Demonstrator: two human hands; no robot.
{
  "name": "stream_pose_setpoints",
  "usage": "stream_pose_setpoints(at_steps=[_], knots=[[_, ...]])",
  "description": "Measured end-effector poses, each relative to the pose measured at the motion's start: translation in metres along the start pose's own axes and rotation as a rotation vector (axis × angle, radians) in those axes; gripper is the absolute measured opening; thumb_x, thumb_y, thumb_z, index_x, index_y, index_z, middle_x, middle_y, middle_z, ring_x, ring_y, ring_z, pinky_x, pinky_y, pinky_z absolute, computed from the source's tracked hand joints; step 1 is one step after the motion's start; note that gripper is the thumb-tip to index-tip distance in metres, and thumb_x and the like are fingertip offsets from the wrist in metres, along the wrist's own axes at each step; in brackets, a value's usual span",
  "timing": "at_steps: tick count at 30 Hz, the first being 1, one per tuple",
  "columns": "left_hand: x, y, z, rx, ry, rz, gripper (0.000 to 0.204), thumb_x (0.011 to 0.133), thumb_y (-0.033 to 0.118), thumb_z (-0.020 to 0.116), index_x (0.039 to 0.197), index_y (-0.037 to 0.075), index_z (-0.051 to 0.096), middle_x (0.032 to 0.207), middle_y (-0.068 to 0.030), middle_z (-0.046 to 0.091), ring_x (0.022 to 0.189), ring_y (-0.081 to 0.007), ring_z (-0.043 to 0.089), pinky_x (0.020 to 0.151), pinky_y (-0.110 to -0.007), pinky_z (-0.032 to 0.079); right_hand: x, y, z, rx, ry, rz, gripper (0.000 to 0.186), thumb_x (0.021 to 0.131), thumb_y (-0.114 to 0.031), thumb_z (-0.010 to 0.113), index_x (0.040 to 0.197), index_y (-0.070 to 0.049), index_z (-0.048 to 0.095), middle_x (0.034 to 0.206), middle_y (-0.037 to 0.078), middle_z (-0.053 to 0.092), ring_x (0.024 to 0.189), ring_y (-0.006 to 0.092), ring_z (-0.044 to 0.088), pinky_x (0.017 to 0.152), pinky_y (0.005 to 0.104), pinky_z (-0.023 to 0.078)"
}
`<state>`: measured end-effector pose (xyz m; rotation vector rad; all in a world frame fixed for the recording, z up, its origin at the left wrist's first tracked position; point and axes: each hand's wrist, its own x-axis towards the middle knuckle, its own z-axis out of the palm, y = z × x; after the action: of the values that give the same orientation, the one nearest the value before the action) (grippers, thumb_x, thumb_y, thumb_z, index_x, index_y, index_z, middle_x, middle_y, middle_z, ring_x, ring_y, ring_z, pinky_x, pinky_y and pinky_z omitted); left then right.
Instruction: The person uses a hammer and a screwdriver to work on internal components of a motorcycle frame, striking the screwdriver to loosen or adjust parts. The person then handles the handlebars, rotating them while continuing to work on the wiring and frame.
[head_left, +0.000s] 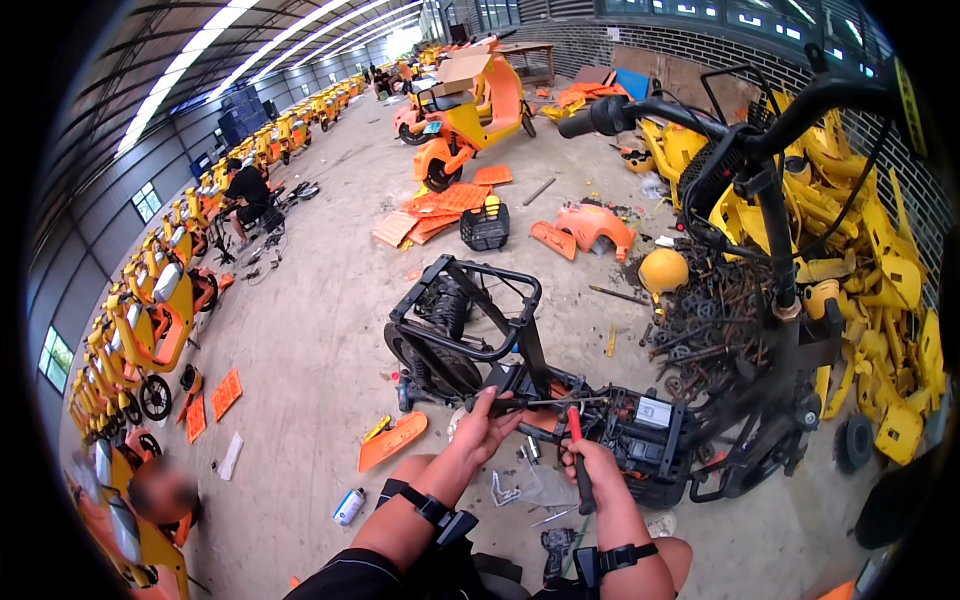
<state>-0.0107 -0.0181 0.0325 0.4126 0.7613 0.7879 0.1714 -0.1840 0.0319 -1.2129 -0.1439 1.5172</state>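
Observation:
A stripped black scooter frame (515,325) with an exposed rear wheel and electrical parts stands in front of me. My left hand (480,430) is closed on a black bar-like tool (510,403) lying across the middle of the frame. My right hand (590,465) grips a long handle with red and black sections (575,430), upright beside the battery compartment (650,440); its head is too small to make out. Below the frame lie a plastic bag (540,485), a cordless drill (556,550) and a spray can (348,507).
The black handlebar and fork (780,230) rise on my right, beside piled yellow panels (895,340) and dark metal parts (700,320). Orange panels (430,215) litter the floor. Rows of scooters (150,330) line the left side; another person (245,195) sits there.

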Motion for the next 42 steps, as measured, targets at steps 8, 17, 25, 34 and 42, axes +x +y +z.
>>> stream_pose_setpoints(at_steps=[8,17,25,34,42], knots=[[0.001,0.02,-0.019,-0.06,-0.009,0.031,0.029,0.099,0.029,0.066,0.119,0.014,0.053,0.125,-0.0136,0.061,0.115,-0.039,0.063,0.102,-0.052,0.053,-0.012,-0.01,0.01,-0.105,-0.09,-0.036,0.033,0.09,-0.014,0.056,0.12,0.002,0.06,0.075,0.004,0.058,0.054,0.013,0.053,0.047,0.0268,0.041],[0.024,0.009,-0.007,0.151,-0.155,-0.058,0.036,0.101,0.024,0.063,0.132,0.011,0.049,0.126,-0.0101,0.064,0.117,-0.0288,0.064,0.102,-0.048,0.051,0.004,0.009,0.013,-0.117,-0.047,0.07,0.036,0.091,-0.015,0.056,0.123,0.002,0.058,0.075,0.004,0.057,0.054,0.013,0.052,0.048,0.0272,0.04],[0.031,0.0,-0.008,0.342,-0.199,-0.125,0.034,0.1,0.023,0.066,0.129,0.011,0.055,0.124,-0.0057,0.064,0.116,-0.0199,0.063,0.096,-0.039,0.055,0.025,0.027,0.017,-0.012,0.037,0.156,0.033,0.09,-0.016,0.056,0.118,0.002,0.059,0.074,0.004,0.058,0.054,0.0143,0.053,0.048,0.0281,0.041],[0.034,-0.017,-0.008,0.457,-0.128,-0.117,0.036,0.096,0.027,0.072,0.125,0.011,0.059,0.115,-0.0017,0.063,0.105,-0.0134,0.061,0.087,-0.033,0.055,0.032,0.048,0.013,-0.092,0.152,0.198,0.028,0.09,-0.017,0.058,0.112,0.0,0.059,0.074,0.004,0.057,0.054,0.0147,0.053,0.048,0.0286,0.041],[0.023,-0.019,-0.012,0.449,-0.127,-0.092,0.037,0.094,0.025,0.074,0.125,0.01,0.059,0.114,-0.0021,0.06,0.105,-0.0136,0.059,0.085,-0.034,0.056,0.034,0.053,0.031,-0.113,0.208,0.165,0.016,0.09,-0.018,0.06,0.095,-0.002,0.061,0.071,0.004,0.058,0.054,0.015,0.054,0.049,0.0288,0.042]])
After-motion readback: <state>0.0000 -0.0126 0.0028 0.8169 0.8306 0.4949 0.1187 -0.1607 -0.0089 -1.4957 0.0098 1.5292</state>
